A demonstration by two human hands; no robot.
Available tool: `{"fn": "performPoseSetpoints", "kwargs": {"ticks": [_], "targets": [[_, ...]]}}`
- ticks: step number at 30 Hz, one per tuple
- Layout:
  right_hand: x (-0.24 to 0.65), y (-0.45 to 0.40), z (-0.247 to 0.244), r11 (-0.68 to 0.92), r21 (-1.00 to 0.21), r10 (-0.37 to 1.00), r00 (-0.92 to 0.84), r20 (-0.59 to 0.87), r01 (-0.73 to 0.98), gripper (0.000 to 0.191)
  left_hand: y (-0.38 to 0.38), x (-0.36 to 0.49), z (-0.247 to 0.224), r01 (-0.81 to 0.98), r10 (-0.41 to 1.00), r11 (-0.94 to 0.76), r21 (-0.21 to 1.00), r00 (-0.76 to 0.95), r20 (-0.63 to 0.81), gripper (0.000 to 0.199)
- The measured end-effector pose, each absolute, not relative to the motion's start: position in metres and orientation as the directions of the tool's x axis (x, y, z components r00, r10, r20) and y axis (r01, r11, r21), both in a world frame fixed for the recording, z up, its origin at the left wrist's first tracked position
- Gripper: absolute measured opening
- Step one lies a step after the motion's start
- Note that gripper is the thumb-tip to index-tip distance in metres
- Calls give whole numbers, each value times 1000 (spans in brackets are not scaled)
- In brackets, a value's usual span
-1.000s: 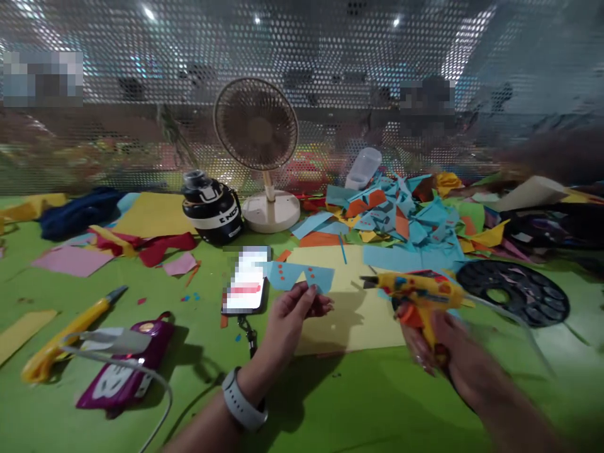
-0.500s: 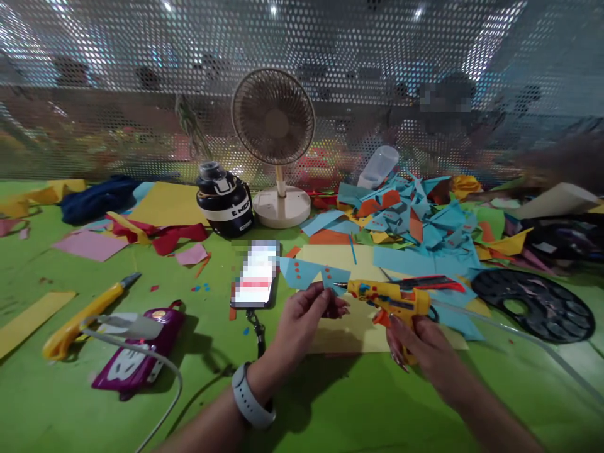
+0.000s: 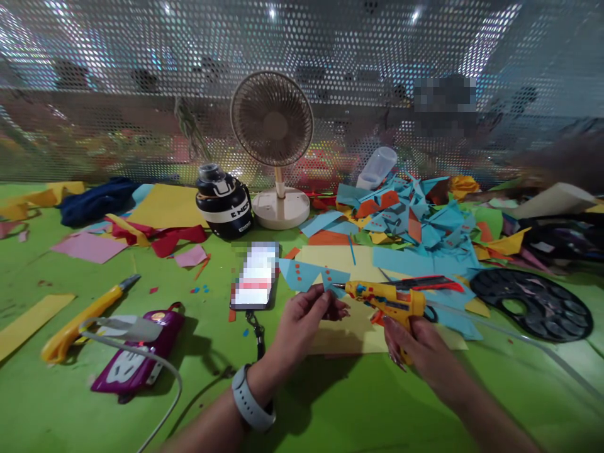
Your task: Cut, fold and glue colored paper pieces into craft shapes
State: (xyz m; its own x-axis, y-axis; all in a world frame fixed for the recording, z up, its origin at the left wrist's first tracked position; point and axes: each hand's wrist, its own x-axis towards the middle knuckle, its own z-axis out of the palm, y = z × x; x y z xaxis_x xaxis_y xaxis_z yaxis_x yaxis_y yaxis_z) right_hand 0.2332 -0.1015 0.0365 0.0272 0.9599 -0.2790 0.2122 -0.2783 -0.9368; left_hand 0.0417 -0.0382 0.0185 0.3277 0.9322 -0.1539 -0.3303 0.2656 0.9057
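My left hand [image 3: 306,318] pinches the lower edge of a blue paper piece [image 3: 309,273] that carries small orange dots. In my right hand [image 3: 419,346] is a yellow glue gun [image 3: 387,298], its fingers wrapped round the handle near the orange trigger. The metal nozzle points left and is close to the dotted paper by my left fingertips; whether it touches cannot be made out. Beneath both hands lies pale yellow paper [image 3: 344,336], with more blue paper [image 3: 401,259] on it.
A lit phone [image 3: 256,277] lies left of my hands. Behind stand a fan [image 3: 274,126] and a black bottle [image 3: 224,204]. Blue scraps [image 3: 419,207] pile at back right, near a black palette [image 3: 533,305]. A yellow cutter [image 3: 87,318] and purple power strip [image 3: 141,352] lie left.
The glue gun and my right hand have shifted slightly left, bringing the nozzle nearer to my left fingertips. My left hand has hardly moved.
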Motion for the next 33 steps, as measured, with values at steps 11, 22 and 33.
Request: {"fn": "performPoseSetpoints", "kwargs": {"ticks": [11, 22, 33], "targets": [[236, -104, 27, -282, -927, 959, 46, -279, 247, 58, -38, 42, 19, -331, 935, 269, 905, 313, -164, 41], [235, -107, 33, -65, -880, 998, 48, -49, 470, 39, -37, 41, 15, -264, 941, 181, 947, 325, -90, 34], [242, -112, 30, -1, -831, 1000, -10, -8, 556, 38, -39, 39, 22, -67, 950, 8, 998, 312, 13, 31]]}}
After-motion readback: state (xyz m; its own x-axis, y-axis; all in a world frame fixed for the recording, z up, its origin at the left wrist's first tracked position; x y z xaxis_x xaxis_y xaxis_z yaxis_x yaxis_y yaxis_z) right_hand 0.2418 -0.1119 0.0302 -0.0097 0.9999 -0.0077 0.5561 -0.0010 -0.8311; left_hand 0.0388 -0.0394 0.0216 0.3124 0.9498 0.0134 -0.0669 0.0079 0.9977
